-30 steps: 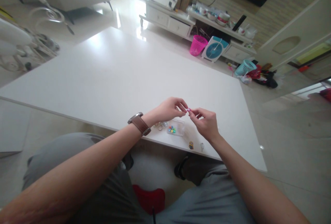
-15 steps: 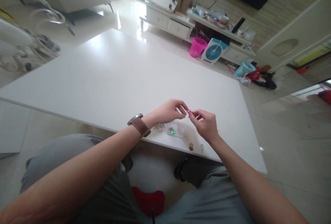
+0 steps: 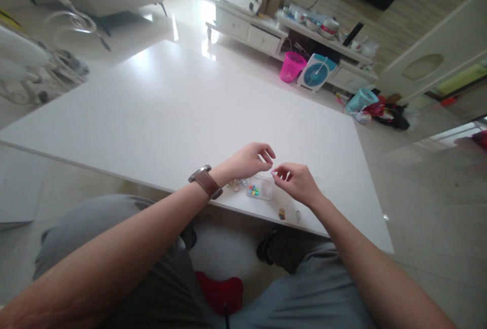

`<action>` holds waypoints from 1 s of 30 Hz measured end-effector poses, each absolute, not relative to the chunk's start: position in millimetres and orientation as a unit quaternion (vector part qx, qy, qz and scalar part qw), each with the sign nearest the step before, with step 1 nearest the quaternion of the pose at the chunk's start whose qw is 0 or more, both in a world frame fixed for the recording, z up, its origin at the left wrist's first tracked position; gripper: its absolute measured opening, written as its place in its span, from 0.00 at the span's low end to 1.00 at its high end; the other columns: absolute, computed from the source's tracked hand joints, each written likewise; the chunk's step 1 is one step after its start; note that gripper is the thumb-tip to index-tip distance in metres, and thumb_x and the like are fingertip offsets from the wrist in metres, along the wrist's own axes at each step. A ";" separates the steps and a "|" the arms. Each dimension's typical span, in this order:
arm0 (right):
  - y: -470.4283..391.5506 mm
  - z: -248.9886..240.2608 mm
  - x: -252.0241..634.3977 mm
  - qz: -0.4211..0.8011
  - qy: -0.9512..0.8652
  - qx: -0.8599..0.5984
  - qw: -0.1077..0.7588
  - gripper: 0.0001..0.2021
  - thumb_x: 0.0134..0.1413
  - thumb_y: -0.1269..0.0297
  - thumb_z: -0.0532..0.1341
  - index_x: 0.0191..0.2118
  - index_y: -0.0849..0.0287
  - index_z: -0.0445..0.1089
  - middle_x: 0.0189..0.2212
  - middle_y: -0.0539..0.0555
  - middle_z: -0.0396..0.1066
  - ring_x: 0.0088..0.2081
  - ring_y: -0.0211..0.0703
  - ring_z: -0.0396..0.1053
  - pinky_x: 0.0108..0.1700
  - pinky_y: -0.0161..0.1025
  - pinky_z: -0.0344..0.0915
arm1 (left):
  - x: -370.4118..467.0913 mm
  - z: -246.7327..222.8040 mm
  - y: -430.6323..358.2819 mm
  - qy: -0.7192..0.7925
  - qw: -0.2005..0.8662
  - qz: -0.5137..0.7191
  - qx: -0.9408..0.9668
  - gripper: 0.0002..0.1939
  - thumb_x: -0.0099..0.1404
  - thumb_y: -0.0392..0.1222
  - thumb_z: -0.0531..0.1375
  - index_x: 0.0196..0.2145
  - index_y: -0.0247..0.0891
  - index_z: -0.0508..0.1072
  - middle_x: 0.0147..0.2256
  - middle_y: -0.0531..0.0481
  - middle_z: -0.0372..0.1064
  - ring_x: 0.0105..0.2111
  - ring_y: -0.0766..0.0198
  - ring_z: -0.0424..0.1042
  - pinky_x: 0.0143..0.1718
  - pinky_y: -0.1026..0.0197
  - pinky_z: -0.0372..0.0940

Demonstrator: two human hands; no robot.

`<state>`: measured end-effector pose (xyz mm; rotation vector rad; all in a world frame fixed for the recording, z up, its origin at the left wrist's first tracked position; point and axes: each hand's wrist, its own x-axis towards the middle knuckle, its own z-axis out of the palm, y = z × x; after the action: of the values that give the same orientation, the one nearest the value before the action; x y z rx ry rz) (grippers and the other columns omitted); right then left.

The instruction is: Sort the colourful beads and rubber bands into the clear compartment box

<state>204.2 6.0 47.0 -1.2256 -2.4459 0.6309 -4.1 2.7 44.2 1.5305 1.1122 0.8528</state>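
My right hand (image 3: 294, 181) pinches a small pink piece (image 3: 273, 172) between thumb and forefinger, just above the right end of a clear plastic box (image 3: 265, 190). What kind of piece it is, I cannot make out. To its left hovers my left hand (image 3: 254, 159), fingers curved and apart with nothing between them. Several small bright star-like pieces (image 3: 253, 191) lie in the left part of the box. Metal rings (image 3: 236, 186) are gathered left of the box, partly under my left wrist. Nearer the table edge are a yellow and blue cartoon-figure charm (image 3: 282, 213) and a small silvery clasp (image 3: 298, 215).
The white table (image 3: 182, 111) stretches away from me, its front edge close to my knees. A red object (image 3: 220, 293) shows between my legs. Beyond the table stand a pink basket (image 3: 292, 67), a blue and white fan (image 3: 316, 72) and a turquoise basket (image 3: 361, 100).
The pink piece was up between the fingertips of both hands. My right hand has brought it a little left and down, and my left fingers have come away from it.
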 end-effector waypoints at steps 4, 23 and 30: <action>4.2 47.2 204.5 0.217 -0.886 -0.407 0.045 0.06 0.54 0.65 0.62 0.35 0.59 0.77 0.27 0.49 0.75 0.26 0.35 0.66 0.32 0.33 0.60 | -3.1 44.1 3.1 0.464 0.498 0.350 0.644 0.13 0.55 0.33 0.61 0.40 0.35 0.74 0.36 0.47 0.77 0.34 0.65 0.75 0.33 0.64 0.68; -15.3 45.3 184.8 0.088 -0.903 -0.356 -0.225 0.12 0.60 0.68 0.55 0.39 0.59 0.77 0.35 0.60 0.78 0.36 0.48 0.75 0.35 0.37 0.62 | -3.4 27.2 -16.4 0.451 0.170 0.032 0.876 0.19 0.49 0.40 0.71 0.38 0.36 0.73 0.47 0.39 0.72 0.47 0.50 0.72 0.45 0.55 0.67; -21.2 40.6 178.5 0.072 -0.900 -0.365 -0.226 0.11 0.61 0.72 0.54 0.37 0.60 0.75 0.34 0.61 0.79 0.36 0.49 0.76 0.36 0.37 0.64 | -2.3 23.6 -16.8 0.449 0.165 0.050 0.877 0.09 0.57 0.38 0.65 0.37 0.37 0.73 0.45 0.41 0.72 0.46 0.54 0.73 0.44 0.57 0.68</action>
<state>178.5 -21.2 40.6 -1.3480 -3.3241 0.2643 -2.3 -16.8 23.6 2.4973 1.2793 0.1433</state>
